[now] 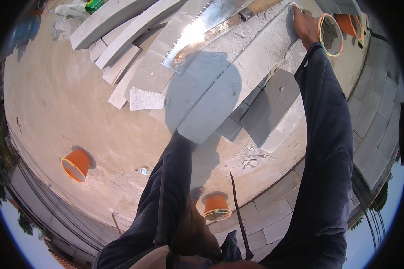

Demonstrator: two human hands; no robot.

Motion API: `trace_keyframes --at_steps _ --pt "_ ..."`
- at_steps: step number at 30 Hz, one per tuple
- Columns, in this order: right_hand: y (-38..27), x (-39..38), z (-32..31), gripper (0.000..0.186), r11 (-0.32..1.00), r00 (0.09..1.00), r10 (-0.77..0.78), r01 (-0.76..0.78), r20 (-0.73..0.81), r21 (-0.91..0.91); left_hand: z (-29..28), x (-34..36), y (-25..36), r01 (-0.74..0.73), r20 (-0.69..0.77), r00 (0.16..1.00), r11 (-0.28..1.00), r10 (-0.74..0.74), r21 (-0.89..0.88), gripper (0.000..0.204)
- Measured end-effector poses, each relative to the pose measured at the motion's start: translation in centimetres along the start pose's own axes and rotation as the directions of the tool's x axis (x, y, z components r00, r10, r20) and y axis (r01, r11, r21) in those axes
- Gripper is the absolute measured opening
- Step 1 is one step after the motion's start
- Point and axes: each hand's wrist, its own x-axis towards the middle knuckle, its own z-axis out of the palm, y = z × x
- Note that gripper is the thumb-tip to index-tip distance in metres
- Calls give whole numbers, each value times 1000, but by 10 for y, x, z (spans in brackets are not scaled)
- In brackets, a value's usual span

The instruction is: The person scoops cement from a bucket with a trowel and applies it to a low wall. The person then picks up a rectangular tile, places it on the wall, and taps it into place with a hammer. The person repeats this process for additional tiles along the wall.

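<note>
A long grey lightweight concrete block stretches from the middle of the view toward the upper right. My right hand is at its far end, fingers bent over the edge. The left sleeve reaches the block's near end, where my left hand is almost wholly hidden; only a sliver of skin shows. A handsaw with a toothed, shiny blade and a worn wooden handle lies across the neighbouring blocks. Close beside my right hand stands a bucket of grey mortar.
Cut block strips are piled at the upper left, near a small offcut. More blocks and rubble lie right of centre. Orange buckets stand at left, below centre and upper right. A block wall borders the right.
</note>
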Motion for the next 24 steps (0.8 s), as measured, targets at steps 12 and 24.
trace_keyframes --at_steps 12,24 --pt "-35 -240 21 67 971 934 188 -224 304 87 -50 -311 102 199 -247 951 979 -184 40 78" --pt "-156 -462 -152 77 900 927 -210 60 310 431 250 -435 112 -36 -332 861 698 385 715 49"
